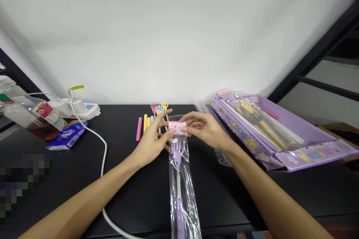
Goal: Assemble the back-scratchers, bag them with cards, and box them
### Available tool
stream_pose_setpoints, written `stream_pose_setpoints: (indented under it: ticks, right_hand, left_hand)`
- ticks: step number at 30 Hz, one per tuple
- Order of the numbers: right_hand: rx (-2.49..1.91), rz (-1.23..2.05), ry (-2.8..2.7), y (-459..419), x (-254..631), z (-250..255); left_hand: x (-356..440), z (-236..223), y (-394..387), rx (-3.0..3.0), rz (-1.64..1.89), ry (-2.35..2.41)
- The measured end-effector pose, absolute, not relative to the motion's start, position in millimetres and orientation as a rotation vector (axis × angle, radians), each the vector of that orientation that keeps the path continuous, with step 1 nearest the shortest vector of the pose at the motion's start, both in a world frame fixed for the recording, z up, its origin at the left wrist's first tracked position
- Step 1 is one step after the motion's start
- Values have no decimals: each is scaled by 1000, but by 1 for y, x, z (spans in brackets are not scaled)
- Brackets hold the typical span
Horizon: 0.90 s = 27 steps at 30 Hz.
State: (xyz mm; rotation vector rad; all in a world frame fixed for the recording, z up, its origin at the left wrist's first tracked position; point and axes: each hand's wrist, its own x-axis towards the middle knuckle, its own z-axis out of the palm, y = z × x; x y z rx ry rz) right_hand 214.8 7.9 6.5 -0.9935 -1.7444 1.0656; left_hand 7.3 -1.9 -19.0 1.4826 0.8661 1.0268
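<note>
A purple back scratcher (177, 155) with a metal shaft lies inside a long clear plastic sleeve (188, 186), its hand-shaped head toward the far end. Across the sleeve's top is a pink printed label (177, 127). My left hand (154, 138) pinches the label's left end between thumb and fingers. At its right end, my right hand (209, 129) does the same, fingers curled. Just beyond my left hand lie several more back scratchers, with pink, blue and yellow heads (164, 105) and coloured handles such as a pink one (139, 129).
At right, a purple display box (297, 119) holds wrapped back scratchers. On the left are a power strip (88, 110), a blue packet (68, 136) and a tilted bottle (26, 114). A white cable (104, 157) crosses the black table (126, 198). A wall stands behind.
</note>
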Motion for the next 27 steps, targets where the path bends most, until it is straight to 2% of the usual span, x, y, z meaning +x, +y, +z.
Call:
stream_pose_setpoints:
  ticks: [15,21,27]
  right_hand:
    - [-964,1066,-1791,6,209,4]
    - [-964,1047,-1621,6,212,0]
    - [-1018,1078,-1742,7,214,3]
  left_hand:
    - [9,-16,-3,1501,1037,841]
    - [6,-9,-3,1510,988,901]
    - [5,-8,-3,1509,998,948]
